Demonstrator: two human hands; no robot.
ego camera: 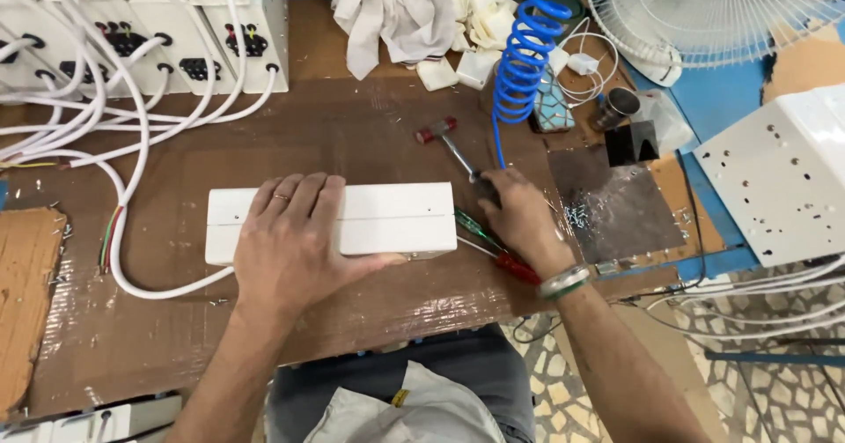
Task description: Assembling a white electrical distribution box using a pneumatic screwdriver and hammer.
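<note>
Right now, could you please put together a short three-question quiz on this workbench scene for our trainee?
1. True or false: the left hand lies flat on the long white box.
2. Which thing does the right hand grip?
A. the small hammer
B. the blue coiled hose
C. the white fan
3. Fill in: the screwdriver with the red handle lies partly under the ______ hand.

Key:
1. True.
2. A; the hand closes on the handle end, and the red-and-black head points away from the person.
3. Right.
</note>
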